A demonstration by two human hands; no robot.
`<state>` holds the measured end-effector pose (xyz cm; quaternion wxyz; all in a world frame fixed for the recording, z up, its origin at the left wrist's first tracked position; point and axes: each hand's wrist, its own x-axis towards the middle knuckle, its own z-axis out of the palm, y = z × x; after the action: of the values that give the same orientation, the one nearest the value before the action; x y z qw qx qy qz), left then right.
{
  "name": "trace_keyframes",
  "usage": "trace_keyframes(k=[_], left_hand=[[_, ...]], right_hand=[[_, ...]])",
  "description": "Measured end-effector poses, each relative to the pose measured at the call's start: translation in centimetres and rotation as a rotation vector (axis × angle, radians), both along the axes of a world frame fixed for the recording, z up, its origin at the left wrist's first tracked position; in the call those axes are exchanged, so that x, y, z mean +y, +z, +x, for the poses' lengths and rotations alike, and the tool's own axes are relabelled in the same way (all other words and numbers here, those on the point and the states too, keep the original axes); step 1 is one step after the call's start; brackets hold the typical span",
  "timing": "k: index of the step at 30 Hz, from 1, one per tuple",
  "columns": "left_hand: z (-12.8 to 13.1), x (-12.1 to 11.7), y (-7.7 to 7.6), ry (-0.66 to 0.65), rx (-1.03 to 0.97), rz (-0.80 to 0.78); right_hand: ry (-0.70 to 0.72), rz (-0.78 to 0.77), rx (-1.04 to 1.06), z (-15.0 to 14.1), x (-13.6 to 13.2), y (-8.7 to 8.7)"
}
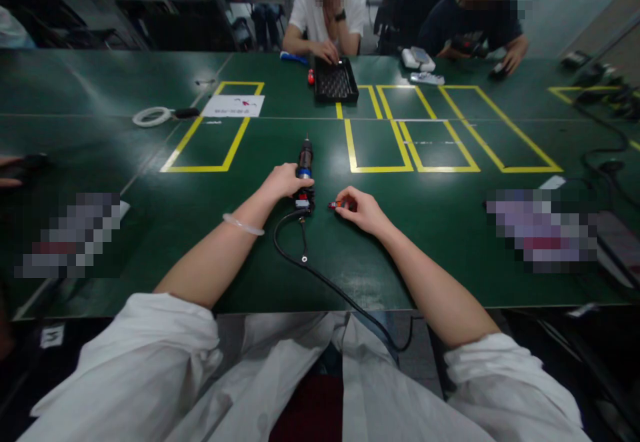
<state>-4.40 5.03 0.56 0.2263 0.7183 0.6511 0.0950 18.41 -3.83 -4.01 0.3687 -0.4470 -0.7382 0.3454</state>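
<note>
My left hand [284, 181] is closed round a black corded tool [305, 162] with a blue band, which lies on the green table [280, 255] pointing away from me. Its black cable [320, 275] loops toward me and drops over the table's front edge. A clear bangle [243, 225] sits on my left wrist. My right hand [361, 209] rests on the table just right of the tool, fingers pinched on a small red and black part [334, 205].
Yellow tape rectangles [215, 129] mark the table. Across it sit two people, one at a black tray [335, 82]. A white tape roll [150, 117] and a paper sheet [234, 105] lie at the far left; cables [605, 155] trail at the right.
</note>
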Motion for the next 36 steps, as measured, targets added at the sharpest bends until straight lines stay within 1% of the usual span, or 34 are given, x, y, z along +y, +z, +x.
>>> trace_keyframes(k=[2,4,8,12,14,15,17,19,21,23,25,29,32,36], left_hand=[[2.1,-0.6,0.1,-0.063,0.025,0.042],[3.5,-1.1,0.1,-0.101,0.024,0.059],[4.7,-2.0,0.3,-0.137,-0.011,0.066],[4.8,-3.2,0.3,-0.107,0.038,0.07],[4.7,-4.0,0.1,-0.085,0.043,0.127],[4.7,-4.3,-0.1,-0.096,0.031,0.175],[4.5,-4.9,-0.8,-0.189,-0.02,0.273],[4.2,-5.1,-1.6,-0.332,-0.075,0.314],[3.8,-5.1,-2.3,-0.439,-0.114,0.294],[3.4,-5.1,-2.8,-0.475,-0.143,0.266],[3.3,-5.1,-2.9,-0.478,-0.159,0.242],[3.3,-5.5,-2.5,-0.477,-0.161,0.223],[3.3,-5.8,-2.2,-0.466,-0.152,0.202],[3.5,-6.3,-1.9,-0.462,-0.084,0.186]], right_hand=[[-0.031,0.014,0.0,0.1,0.1,0.0],[-0.05,0.032,-0.004,0.3,0.1,0.0],[-0.017,0.038,-0.039,0.4,0.1,-0.1],[0.032,0.057,-0.096,0.3,0.1,-0.1],[0.035,0.102,-0.115,0.2,0.2,-0.1],[0.035,0.12,-0.118,0.2,0.2,-0.2],[0.036,0.127,-0.106,0.2,0.3,-0.2],[0.039,0.108,-0.078,0.0,0.2,-0.3],[0.034,0.099,-0.06,-0.1,0.1,-0.2],[0.028,0.098,-0.049,-0.2,0.0,-0.1],[0.021,0.093,-0.043,-0.3,-0.2,0.0],[-0.015,0.089,-0.034,-0.1,-0.3,0.2],[-0.04,0.071,0.044,0.0,-0.2,0.0],[-0.006,-0.006,0.161,0.1,0.1,-0.4]])
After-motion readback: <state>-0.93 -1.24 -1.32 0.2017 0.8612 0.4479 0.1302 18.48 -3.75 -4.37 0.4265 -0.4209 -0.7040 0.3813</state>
